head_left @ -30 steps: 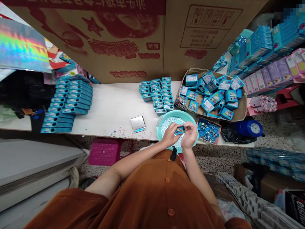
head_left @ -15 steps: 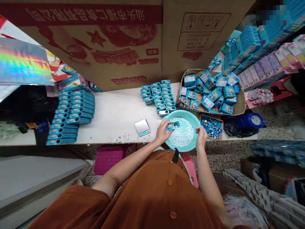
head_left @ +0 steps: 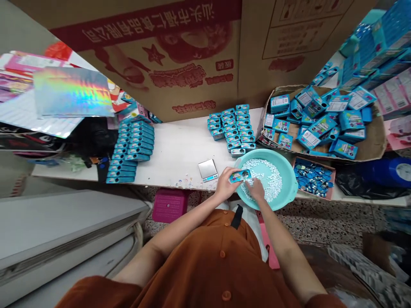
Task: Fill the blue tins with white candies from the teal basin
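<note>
My left hand (head_left: 226,185) grips a small blue printed box (head_left: 239,176) with a dark round opening at its right end. The box is tilted over the left side of a turquoise basin (head_left: 290,188). White pellets (head_left: 274,182) cover much of the basin's bottom. My right hand (head_left: 256,189) is inside the basin, low over the pellets and just below the box's round opening. Its fingers are bunched together; what they hold is too small to make out. A small digital scale (head_left: 208,170) lies left of my left hand.
Blue boxes stand in rows behind the basin (head_left: 231,128) and at the left (head_left: 131,149). A carton (head_left: 369,147) of loose blue boxes and a tray of blue-and-silver caps (head_left: 313,177) are at the right. A big cardboard box (head_left: 192,55) stands at the back.
My right hand has moved left from the basin's right rim to the pellets beneath the blue box. My left hand keeps holding the box. The view has shifted leftward.
</note>
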Demonstrator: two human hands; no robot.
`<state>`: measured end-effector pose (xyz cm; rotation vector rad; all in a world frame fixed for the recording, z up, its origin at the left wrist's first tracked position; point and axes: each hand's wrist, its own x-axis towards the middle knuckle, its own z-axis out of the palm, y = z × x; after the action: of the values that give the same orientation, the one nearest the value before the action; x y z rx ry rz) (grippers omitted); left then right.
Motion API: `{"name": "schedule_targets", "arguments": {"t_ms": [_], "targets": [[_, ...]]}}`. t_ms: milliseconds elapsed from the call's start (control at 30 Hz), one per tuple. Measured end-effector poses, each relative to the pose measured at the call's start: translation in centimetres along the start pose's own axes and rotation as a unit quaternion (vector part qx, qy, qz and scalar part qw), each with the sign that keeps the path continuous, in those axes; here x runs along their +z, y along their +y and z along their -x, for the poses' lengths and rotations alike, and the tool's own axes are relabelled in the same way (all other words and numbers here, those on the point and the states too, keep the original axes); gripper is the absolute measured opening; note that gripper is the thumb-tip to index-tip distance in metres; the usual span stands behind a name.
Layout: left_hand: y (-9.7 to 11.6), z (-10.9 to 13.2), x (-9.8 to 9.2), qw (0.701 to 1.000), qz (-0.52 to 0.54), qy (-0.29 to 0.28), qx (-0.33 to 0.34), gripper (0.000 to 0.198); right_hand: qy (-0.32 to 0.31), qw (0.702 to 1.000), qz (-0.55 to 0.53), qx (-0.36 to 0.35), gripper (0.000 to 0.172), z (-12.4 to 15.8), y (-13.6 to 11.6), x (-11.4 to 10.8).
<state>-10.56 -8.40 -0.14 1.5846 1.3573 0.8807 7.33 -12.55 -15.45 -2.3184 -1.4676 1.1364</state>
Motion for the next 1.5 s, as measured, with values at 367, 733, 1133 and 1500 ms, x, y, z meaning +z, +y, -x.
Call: {"name": "schedule_targets", "arguments": {"t_ms": [367, 733, 1133, 1500], "targets": [[1.5, -0.8, 3.2, 0.999, -0.019, 0.024, -0.018, 0.034, -0.077, 0.94, -0.33, 0.033, 0.042, 0.8, -1.8, -3.7], [2.2, 1.0, 6.5, 0.999, -0.037, -0.006, 0.007, 0.038, -0.072, 0.659, -0.749, 0.007, 0.018, 2.2, -6.5, -15.3], [4.0, 1.4, 8.1, 0.994, -0.062, -0.063, 0.059, 0.042, 0.05, 0.719, -0.691, -0.056, 0.03, 5.2, -8.4, -15.6], [3.9, 0.5, 8.9, 0.998, -0.01, -0.067, 0.014, 0.037, 0.068, 0.667, -0.742, -0.014, 0.033, 4.4, -7.7, -16.4]]}}
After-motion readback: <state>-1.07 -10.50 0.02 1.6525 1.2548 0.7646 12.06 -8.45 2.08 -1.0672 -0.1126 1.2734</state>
